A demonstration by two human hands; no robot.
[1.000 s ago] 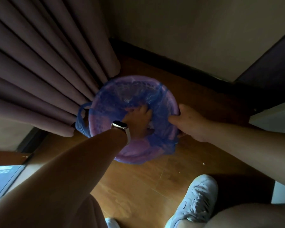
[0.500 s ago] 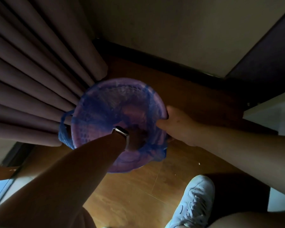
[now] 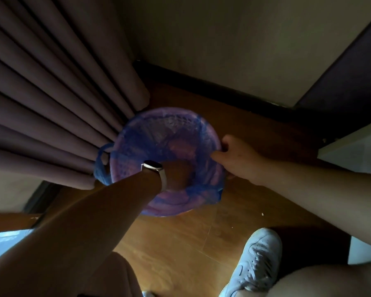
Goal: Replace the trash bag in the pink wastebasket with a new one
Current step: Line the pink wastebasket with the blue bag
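We note thin blue plastic trash bag: translucent, crinkled, faintly glossy, over smooth round pink plastic wastebasket. Brown wood plank floor: polished sheen. Mauve pleated cloth curtain: matt.

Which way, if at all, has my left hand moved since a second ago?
Yes: the left hand has sunk deeper into the pink wastebasket, further below its rim.

- Curtain folds hang against the far-left rim of the wastebasket, with no visible gap there.
- The left hand and its forearm fill much of the basket's mouth; the right hand grips the right rim.
- Bare floor lies open along the near side, as far as a white shoe.
- A strip of floor separates the far rim from the wall.
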